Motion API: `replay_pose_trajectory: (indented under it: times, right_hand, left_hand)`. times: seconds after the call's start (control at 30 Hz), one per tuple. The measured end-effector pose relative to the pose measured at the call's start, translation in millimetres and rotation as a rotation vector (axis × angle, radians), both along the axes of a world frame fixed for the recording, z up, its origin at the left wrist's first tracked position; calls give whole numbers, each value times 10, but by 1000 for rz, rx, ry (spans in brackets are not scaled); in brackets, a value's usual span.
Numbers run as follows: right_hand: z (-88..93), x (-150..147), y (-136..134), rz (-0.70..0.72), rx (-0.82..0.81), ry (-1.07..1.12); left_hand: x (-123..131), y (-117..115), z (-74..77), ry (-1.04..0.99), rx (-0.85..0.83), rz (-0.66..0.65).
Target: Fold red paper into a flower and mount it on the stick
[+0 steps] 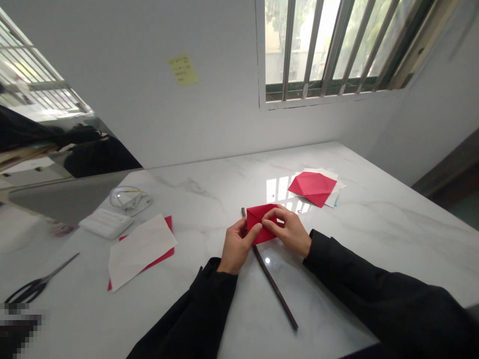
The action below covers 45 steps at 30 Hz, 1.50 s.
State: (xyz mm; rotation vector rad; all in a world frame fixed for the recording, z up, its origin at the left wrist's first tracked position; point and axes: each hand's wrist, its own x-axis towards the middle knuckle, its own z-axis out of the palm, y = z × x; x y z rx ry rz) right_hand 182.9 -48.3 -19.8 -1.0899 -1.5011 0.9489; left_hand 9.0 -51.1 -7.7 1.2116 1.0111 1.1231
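Observation:
Between my two hands is a small red folded paper (255,213), held above the table with its creases facing me. My left hand (238,245) grips its left edge, thumb pressed on the front and fingers behind. With thumb and forefinger pinched together, my right hand (290,232) holds the paper near its middle right. Under the paper and hands a thin dark brown stick (275,289) lies slanting across the table, part of it covered by the paper.
White and red paper sheets (144,252) lie at left, near a white box (106,223) and a clear item with a cord (130,198). Black scissors (41,283) rest far left. A pile of folded red and white papers (313,185) sits back right on the marble-patterned table (359,269).

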Motion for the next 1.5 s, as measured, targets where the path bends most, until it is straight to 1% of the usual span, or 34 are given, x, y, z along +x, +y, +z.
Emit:
replay_pose_trajectory:
  times: [0.1, 0.2, 0.4, 0.7, 1.07, 1.3, 1.5]
  right_hand:
    - [-21, -11, 0, 10, -19, 40]
    - [-30, -29, -11, 21, -48, 124]
    - [8, -46, -44, 31, -47, 232]
    - [-32, -33, -1, 22, -69, 212]
    - [-43, -13, 13, 30, -108, 211]
    - [-45, -5, 13, 19, -82, 152]
    - [-28, -6, 9, 10, -59, 130]
  left_hand:
    - [-5, 5, -10, 4, -5, 5]
    - [-6, 9, -21, 1, -14, 23]
    - [12, 21, -26, -24, -24, 32]
    - [28, 24, -55, -36, -9, 51]
    - [1, 42, -75, 9, -5, 61]
    - [-5, 45, -107, 3, -18, 70]
    - [2, 51, -93, 0, -25, 75]
